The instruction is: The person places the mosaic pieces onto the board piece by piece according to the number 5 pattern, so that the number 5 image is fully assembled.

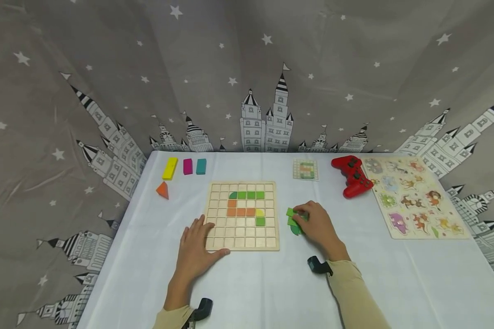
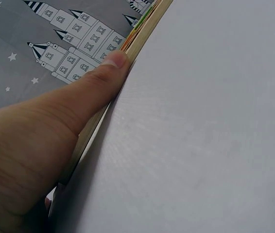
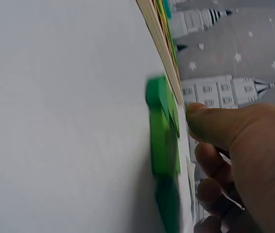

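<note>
The left hand [image 1: 196, 249] lies flat in the lower middle of the head view, fingers straight and spread over the lower left corner of the wooden grid board [image 1: 243, 214], thumb along its near edge, apparently pinning it so it cannot slide on the cloth; the left wrist view shows the same thumb [image 2: 106, 73] pressed against the board's side. The right hand [image 1: 319, 226], just right of the board, curls its fingers over a small heap of green pieces [image 1: 293, 220] on the worktop [image 1: 271, 292], and in the right wrist view the thumb tip meets the topmost green piece [image 3: 163, 131], though blur there keeps me from telling whether it is truly pinched or only touched. The heap sits close beside the board, handy for its open squares. On the grid a green row with a rounded end runs along the upper part, an orange row lies below it, and a yellow and a green tile follow at the right. Above, near the far edge, a small pattern card [image 1: 305, 169] lies facing the person, seemingly as a model. Upper left are yellow, magenta and teal blocks [image 1: 184, 167] and an orange triangle [image 1: 162, 190], set aside; upper right sit a red game controller [image 1: 352, 175] and an animal puzzle board [image 1: 413, 196]
</note>
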Tool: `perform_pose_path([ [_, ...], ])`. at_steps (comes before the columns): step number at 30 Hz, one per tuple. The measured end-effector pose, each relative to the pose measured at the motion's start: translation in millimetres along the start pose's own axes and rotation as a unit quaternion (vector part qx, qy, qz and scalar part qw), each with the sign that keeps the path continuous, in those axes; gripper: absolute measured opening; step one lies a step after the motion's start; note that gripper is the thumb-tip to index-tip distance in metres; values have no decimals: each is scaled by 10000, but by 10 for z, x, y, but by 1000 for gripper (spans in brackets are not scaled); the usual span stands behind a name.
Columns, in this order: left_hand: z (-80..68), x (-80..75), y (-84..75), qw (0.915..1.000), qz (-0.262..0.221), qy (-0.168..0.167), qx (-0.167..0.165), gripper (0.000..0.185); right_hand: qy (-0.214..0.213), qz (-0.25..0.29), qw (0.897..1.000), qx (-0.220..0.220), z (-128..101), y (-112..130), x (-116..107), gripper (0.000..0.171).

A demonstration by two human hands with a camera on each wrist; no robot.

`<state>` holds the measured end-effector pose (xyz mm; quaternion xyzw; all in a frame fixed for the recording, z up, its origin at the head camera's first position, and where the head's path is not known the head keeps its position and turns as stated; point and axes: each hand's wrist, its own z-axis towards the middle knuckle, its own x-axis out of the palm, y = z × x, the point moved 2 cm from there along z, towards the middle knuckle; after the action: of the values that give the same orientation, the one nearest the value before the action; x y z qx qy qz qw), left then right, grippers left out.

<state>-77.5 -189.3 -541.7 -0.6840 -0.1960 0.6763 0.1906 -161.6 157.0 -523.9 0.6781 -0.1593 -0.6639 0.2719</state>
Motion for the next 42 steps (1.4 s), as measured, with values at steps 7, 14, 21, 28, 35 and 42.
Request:
perform_pose_path([
  [7,-8,-23,10,10000,31,-34,-24,95,266,-100,9995,133,92,-35,-56,24],
  [14,-8,-14,-11,10000,-39,16,-45,95,-76,-160,9985,517,155,-56,-75,23],
  [21,-14,-14,-10,10000,-36,25,-37,95,39,-103,9986,518,204,-81,-110,25],
  [28,-3,-6,-13,10000,-11,-15,-27,94,96,-192,9952,958,386,-198,-132,31],
  [35,5,2,-44,10000,-9,39,-42,94,221,-241,9965,775,391,-274,-194,40],
  [42,-2,-8,-22,10000,-27,18,-78,94,262,-490,9978,348,378,-227,-161,39],
])
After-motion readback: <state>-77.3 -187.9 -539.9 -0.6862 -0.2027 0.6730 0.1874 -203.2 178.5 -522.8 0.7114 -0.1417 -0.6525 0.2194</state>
